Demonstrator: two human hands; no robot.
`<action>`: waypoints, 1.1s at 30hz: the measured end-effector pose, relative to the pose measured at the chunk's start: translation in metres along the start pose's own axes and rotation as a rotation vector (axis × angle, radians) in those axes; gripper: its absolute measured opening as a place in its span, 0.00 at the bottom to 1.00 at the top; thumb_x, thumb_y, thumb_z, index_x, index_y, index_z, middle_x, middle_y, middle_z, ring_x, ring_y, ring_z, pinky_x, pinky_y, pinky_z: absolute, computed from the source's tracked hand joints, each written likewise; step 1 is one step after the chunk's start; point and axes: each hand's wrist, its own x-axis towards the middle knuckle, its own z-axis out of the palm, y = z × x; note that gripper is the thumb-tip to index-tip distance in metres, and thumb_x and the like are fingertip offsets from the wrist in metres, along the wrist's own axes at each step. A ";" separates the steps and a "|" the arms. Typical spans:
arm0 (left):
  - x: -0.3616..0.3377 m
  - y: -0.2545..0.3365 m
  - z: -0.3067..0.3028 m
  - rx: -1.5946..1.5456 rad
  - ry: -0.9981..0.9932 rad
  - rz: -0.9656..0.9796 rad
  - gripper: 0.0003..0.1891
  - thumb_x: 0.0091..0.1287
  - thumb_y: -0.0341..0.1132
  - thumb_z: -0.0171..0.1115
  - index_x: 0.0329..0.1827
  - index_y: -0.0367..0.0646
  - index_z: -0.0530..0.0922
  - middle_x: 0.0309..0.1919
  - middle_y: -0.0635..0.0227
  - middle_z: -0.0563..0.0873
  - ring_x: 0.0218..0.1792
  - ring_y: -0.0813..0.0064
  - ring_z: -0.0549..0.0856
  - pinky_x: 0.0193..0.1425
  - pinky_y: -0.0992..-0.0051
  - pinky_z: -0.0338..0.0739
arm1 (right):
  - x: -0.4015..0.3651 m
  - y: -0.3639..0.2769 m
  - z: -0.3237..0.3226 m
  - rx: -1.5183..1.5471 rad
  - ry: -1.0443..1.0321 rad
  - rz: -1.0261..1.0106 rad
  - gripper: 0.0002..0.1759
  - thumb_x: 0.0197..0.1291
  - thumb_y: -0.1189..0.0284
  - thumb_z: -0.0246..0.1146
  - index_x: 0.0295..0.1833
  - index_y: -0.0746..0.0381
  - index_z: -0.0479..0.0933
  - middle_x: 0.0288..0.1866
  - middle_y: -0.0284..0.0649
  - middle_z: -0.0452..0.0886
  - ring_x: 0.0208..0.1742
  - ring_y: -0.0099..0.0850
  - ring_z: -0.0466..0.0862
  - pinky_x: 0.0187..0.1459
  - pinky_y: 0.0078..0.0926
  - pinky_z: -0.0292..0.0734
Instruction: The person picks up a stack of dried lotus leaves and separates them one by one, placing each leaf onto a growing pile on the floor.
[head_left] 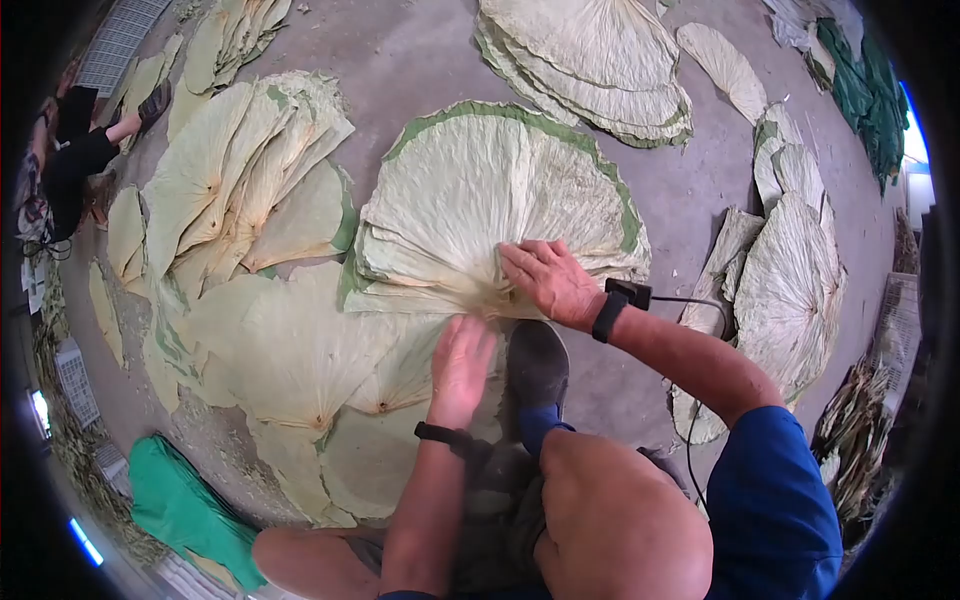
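**Hand on Leaf Stack**

Head view: the right hand [550, 283], fingers spread, rests on the green-edged leaf stack [465, 190] on the floor [688, 215]; the left hand [461, 370] is blurred, its grip unclear. The stack looks light, likely brittle, best supported underneath. Room opens rightward, toward another pile [785, 295].

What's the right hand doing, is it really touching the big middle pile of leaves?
Touching. The head view shows the right hand with its fingers laid on the pleated top of the middle leaf pile, near its gathered end.
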 end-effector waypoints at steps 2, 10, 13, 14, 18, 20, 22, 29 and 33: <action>0.007 0.001 0.000 0.000 0.001 -0.007 0.16 0.69 0.30 0.67 0.58 0.45 0.75 0.55 0.66 0.81 0.62 0.67 0.77 0.72 0.58 0.70 | -0.003 0.002 0.013 -0.014 0.053 -0.020 0.30 0.58 0.71 0.60 0.69 0.62 0.70 0.75 0.44 0.68 0.68 0.43 0.71 0.61 0.44 0.68; 0.023 0.002 0.013 0.057 0.047 -0.016 0.10 0.67 0.31 0.70 0.48 0.47 0.78 0.47 0.70 0.82 0.53 0.71 0.79 0.66 0.63 0.75 | -0.007 0.000 0.008 0.101 0.093 -0.047 0.30 0.59 0.69 0.61 0.68 0.58 0.71 0.73 0.43 0.69 0.67 0.44 0.72 0.60 0.45 0.69; 0.012 0.015 0.033 0.051 0.010 -0.047 0.12 0.69 0.35 0.70 0.51 0.45 0.77 0.48 0.68 0.83 0.52 0.72 0.81 0.63 0.65 0.76 | -0.010 -0.010 0.001 0.143 0.122 -0.066 0.30 0.58 0.67 0.63 0.68 0.57 0.72 0.71 0.43 0.70 0.65 0.45 0.73 0.59 0.45 0.71; 0.001 0.020 0.047 0.006 -0.035 -0.027 0.14 0.69 0.36 0.70 0.54 0.43 0.77 0.50 0.67 0.83 0.52 0.71 0.81 0.62 0.64 0.76 | -0.012 -0.015 -0.004 0.170 0.153 -0.075 0.30 0.58 0.66 0.64 0.67 0.57 0.72 0.71 0.43 0.71 0.64 0.45 0.74 0.59 0.45 0.71; -0.025 0.043 0.062 -0.031 -0.175 0.000 0.24 0.71 0.42 0.67 0.65 0.41 0.74 0.60 0.64 0.81 0.62 0.67 0.79 0.70 0.61 0.72 | -0.013 -0.046 -0.039 0.207 0.306 -0.103 0.26 0.54 0.68 0.68 0.61 0.60 0.77 0.63 0.43 0.77 0.56 0.43 0.79 0.50 0.43 0.77; -0.049 0.063 0.070 -0.023 -0.193 0.055 0.22 0.73 0.43 0.63 0.65 0.41 0.74 0.60 0.63 0.81 0.61 0.65 0.80 0.71 0.60 0.72 | -0.012 -0.062 -0.061 0.226 0.338 -0.142 0.27 0.54 0.68 0.68 0.61 0.60 0.77 0.63 0.43 0.77 0.55 0.44 0.79 0.50 0.44 0.77; -0.079 0.082 0.078 -0.024 -0.223 0.173 0.24 0.73 0.44 0.63 0.65 0.40 0.74 0.59 0.62 0.81 0.60 0.65 0.80 0.67 0.59 0.74 | -0.007 -0.082 -0.089 0.244 0.378 -0.195 0.27 0.54 0.69 0.68 0.61 0.60 0.77 0.63 0.43 0.77 0.55 0.44 0.79 0.51 0.44 0.77; -0.207 0.151 0.086 -0.087 -0.335 0.610 0.23 0.76 0.45 0.59 0.66 0.42 0.73 0.61 0.64 0.82 0.62 0.67 0.79 0.71 0.61 0.72 | 0.018 -0.166 -0.193 0.376 0.446 -0.572 0.28 0.51 0.79 0.67 0.62 0.63 0.77 0.64 0.45 0.78 0.56 0.45 0.80 0.57 0.39 0.77; -0.278 0.178 0.068 -0.140 -0.392 0.799 0.24 0.77 0.46 0.57 0.70 0.42 0.70 0.63 0.63 0.80 0.64 0.66 0.79 0.72 0.60 0.72 | 0.018 -0.230 -0.241 0.316 0.450 -0.832 0.28 0.52 0.79 0.67 0.62 0.65 0.77 0.64 0.48 0.78 0.59 0.44 0.79 0.58 0.38 0.76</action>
